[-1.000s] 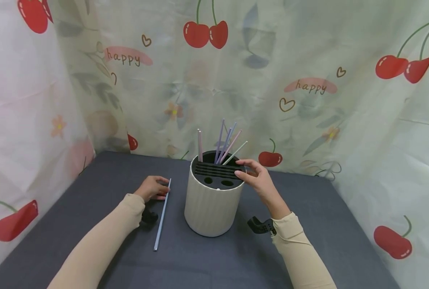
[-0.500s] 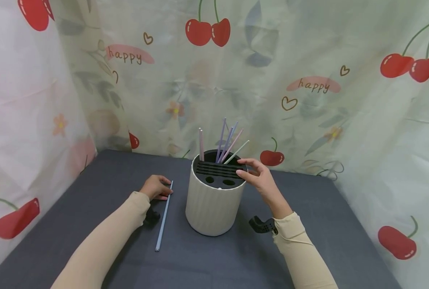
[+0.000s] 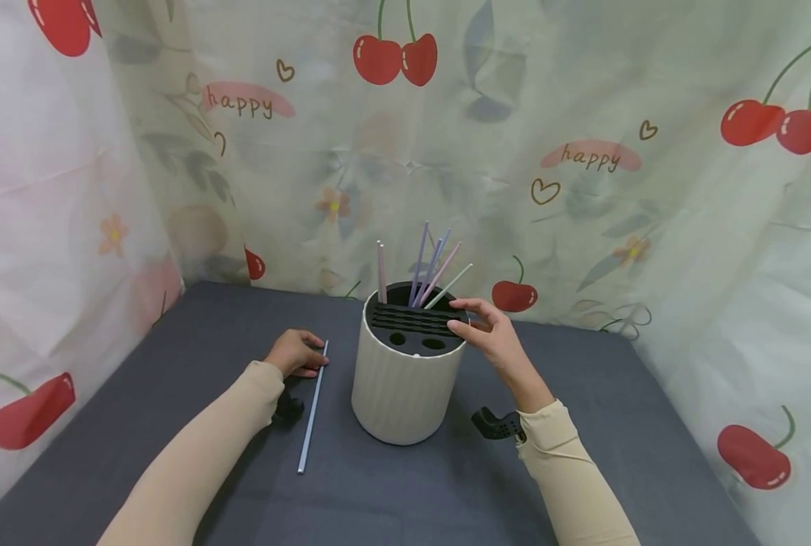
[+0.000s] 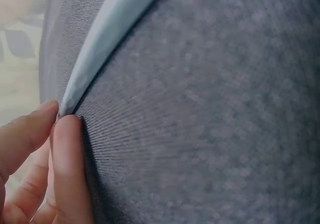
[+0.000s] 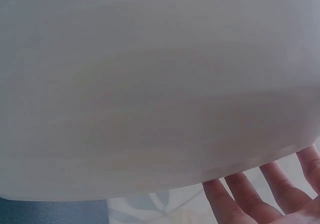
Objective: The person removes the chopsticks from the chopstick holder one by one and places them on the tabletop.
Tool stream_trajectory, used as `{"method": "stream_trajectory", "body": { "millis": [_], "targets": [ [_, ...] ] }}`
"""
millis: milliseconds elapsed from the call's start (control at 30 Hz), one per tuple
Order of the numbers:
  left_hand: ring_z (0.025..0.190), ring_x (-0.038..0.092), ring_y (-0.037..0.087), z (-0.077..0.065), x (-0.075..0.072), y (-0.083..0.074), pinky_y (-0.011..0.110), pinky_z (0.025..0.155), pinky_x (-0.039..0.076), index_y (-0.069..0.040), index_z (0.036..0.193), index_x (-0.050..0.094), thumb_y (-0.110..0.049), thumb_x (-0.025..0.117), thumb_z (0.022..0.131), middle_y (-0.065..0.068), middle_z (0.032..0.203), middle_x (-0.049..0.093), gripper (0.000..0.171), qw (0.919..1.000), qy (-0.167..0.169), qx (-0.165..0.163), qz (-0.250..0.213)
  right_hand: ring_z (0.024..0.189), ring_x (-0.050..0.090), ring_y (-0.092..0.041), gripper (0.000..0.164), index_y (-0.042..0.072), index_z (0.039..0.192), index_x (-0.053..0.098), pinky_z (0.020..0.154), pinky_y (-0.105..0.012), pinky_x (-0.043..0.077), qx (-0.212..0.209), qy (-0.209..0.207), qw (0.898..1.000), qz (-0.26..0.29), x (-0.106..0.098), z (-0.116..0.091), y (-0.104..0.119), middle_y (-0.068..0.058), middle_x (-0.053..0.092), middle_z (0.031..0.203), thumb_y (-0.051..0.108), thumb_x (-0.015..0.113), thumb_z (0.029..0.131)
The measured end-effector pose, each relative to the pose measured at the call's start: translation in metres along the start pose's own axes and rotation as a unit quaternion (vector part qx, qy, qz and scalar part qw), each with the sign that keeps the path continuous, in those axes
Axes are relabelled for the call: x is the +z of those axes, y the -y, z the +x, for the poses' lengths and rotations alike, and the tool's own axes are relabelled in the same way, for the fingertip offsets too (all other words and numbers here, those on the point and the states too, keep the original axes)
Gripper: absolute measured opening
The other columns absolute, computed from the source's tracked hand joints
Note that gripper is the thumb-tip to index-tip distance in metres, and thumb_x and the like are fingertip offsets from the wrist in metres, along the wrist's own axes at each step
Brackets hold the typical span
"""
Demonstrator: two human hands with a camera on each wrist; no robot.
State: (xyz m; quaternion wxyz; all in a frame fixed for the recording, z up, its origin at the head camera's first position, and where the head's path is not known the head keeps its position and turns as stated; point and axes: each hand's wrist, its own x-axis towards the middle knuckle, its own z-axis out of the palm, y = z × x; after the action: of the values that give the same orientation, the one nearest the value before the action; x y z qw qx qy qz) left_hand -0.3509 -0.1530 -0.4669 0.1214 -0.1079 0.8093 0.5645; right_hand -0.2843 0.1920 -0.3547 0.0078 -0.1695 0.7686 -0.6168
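A pale blue chopstick [image 3: 312, 413] lies lengthwise on the dark grey cloth. At its far end, my left hand [image 3: 296, 353] pinches it between thumb and fingertips; the left wrist view shows the fingertips [image 4: 67, 129] against the chopstick [image 4: 95, 49]. To its right stands a cream ribbed knife holder [image 3: 405, 394] with a black slotted insert. My right hand [image 3: 490, 334] grips the holder's right rim, thumb over the top. In the right wrist view, several fingers [image 5: 242, 189] meet the edge of the holder's pale wall [image 5: 150, 109].
Several pink, purple and green chopsticks [image 3: 439, 273] stand in the holder's rear opening. The insert has narrow slots and two round holes [image 3: 397, 339] at the front. A cherry-print curtain [image 3: 405, 152] hangs behind and at both sides of the cloth-covered table [image 3: 446, 500].
Chopstick, holder and hands appear slightly shifted as the head view moves a little. Both hands keep their places on the chopstick and the rim.
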Motion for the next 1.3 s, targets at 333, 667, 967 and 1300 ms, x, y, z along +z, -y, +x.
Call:
{"method": "stream_trajectory", "body": {
  "millis": [333, 667, 967, 1300],
  "targets": [
    [0.098, 0.067, 0.024, -0.017, -0.024, -0.031, 0.034, 0.081, 0.059, 0.000, 0.135, 0.051, -0.014, 0.065, 0.094, 0.021, 0.124, 0.062, 0.045, 0.9945, 0.057, 0.066, -0.058, 0.122, 0.048, -0.030, 0.041, 0.004, 0.132, 0.052, 0.096, -0.038, 0.044, -0.005, -0.004, 1.000, -0.003, 0.002, -0.001, -0.004, -0.006, 0.043, 0.145, 0.015, 0.062, 0.094],
    [0.093, 0.069, 0.014, -0.088, -0.041, -0.144, 0.030, 0.084, 0.058, -0.010, 0.129, 0.059, -0.022, 0.070, 0.090, 0.009, 0.115, 0.063, 0.041, 0.9547, 0.074, 0.252, -0.141, 0.124, 0.049, -0.031, 0.042, 0.005, 0.133, 0.051, 0.101, -0.044, 0.043, 0.011, -0.004, 1.000, 0.002, -0.001, 0.002, 0.001, -0.005, 0.042, 0.145, 0.016, 0.063, 0.094],
    [0.096, 0.068, 0.018, -0.101, -0.020, -0.165, 0.030, 0.083, 0.058, -0.005, 0.123, 0.060, -0.012, 0.070, 0.089, 0.007, 0.110, 0.065, 0.036, 0.9375, 0.113, 0.311, -0.108, 0.126, 0.047, -0.032, 0.041, 0.006, 0.132, 0.052, 0.101, -0.045, 0.043, 0.011, -0.001, 1.000, 0.002, -0.001, 0.004, 0.003, -0.005, 0.042, 0.145, 0.017, 0.063, 0.094],
    [0.086, 0.067, 0.013, -0.096, -0.003, -0.156, 0.028, 0.078, 0.059, -0.003, 0.109, 0.062, -0.004, 0.069, 0.089, -0.001, 0.093, 0.066, 0.021, 0.9378, 0.113, 0.311, -0.104, 0.129, 0.045, -0.034, 0.041, 0.005, 0.131, 0.053, 0.103, -0.049, 0.041, 0.009, -0.004, 1.000, 0.001, -0.001, 0.002, 0.003, -0.006, 0.043, 0.144, 0.017, 0.063, 0.094]
  ]
}}
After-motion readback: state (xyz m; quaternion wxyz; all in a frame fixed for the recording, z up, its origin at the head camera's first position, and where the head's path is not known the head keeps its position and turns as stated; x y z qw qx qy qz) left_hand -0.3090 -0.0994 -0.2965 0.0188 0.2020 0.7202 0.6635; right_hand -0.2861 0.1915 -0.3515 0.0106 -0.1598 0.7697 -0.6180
